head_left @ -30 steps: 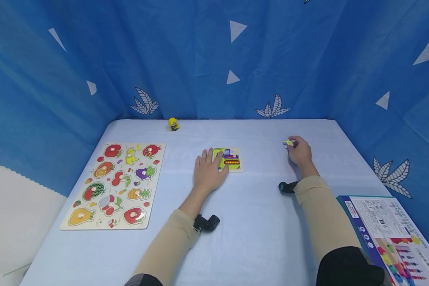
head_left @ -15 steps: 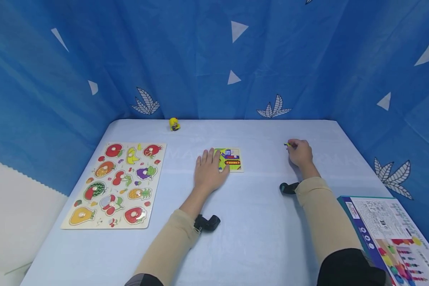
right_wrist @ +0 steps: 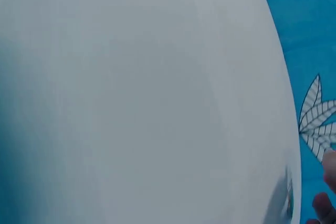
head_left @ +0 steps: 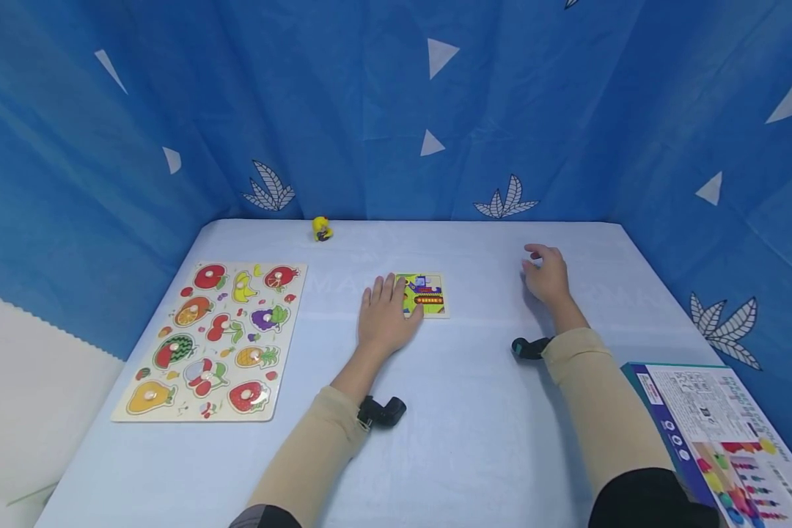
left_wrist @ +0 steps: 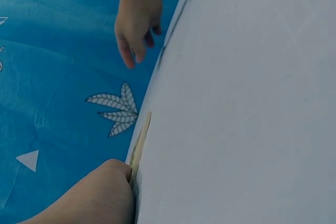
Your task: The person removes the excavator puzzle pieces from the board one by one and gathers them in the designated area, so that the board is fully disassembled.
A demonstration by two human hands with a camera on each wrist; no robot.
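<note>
My left hand lies with straight fingers over the left part of a small square puzzle board with a crawler vehicle picture. The left wrist view shows that board's thin edge beside the hand. Farther right, my right hand hovers over the table, fingers bent and parted from the thumb, with nothing seen between them. Its fingertips show at the edge of the right wrist view. A small blurred piece is on the table near them; the hand hides it in the head view.
On the left lies a large fruit puzzle board. A small yellow figurine stands at the table's back edge. A printed box occupies the front right corner, and a blue curtain hangs behind the table.
My right hand turned the small yellow and purple puzzle piece, then let it go; its fingers have spread and moved slightly back. The left hand has stayed on the square board.
</note>
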